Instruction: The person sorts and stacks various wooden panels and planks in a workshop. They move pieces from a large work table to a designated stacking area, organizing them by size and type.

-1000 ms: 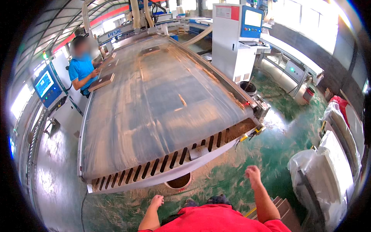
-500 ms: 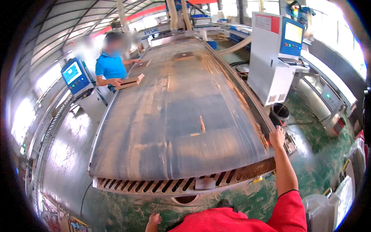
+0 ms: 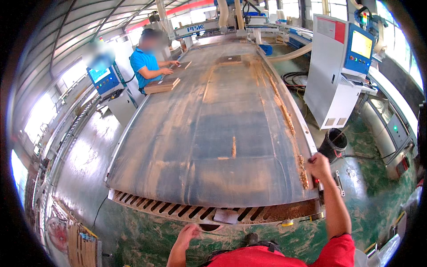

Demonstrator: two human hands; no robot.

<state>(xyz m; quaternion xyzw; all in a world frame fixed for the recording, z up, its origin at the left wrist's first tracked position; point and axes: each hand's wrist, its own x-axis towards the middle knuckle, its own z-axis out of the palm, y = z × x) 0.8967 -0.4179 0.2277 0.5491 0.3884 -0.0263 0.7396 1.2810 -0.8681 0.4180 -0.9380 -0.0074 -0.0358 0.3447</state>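
Note:
A wide, dark belt table (image 3: pixel 209 178) stretches away in front of me, streaked with tan dust. My right hand (image 3: pixel 319 165) is closed on the side rail (image 3: pixel 310 141) along the table's right edge. Low by the slotted front rail (image 3: pixel 178 210), my left hand (image 3: pixel 190 232) hangs with its fingers curled together, and nothing shows in them. A strip of wood chips (image 3: pixel 302 173) lies just inside the right edge, near my right hand. Small wood slivers (image 3: pixel 233 147) rest on the middle of the belt.
A person in a blue shirt (image 3: pixel 144 62) handles brown panels (image 3: pixel 162 85) at the far left edge. A grey control cabinet (image 3: pixel 329 75) and a black bucket (image 3: pixel 333 141) stand right of the table. Another control cabinet (image 3: pixel 118 104) stands at left; a machine gantry (image 3: pixel 195 30) spans the far end.
My view has turned left. My left hand has come up toward the front rail; my right stays at the side rail. The other person has laid the panels down and reaches to another one.

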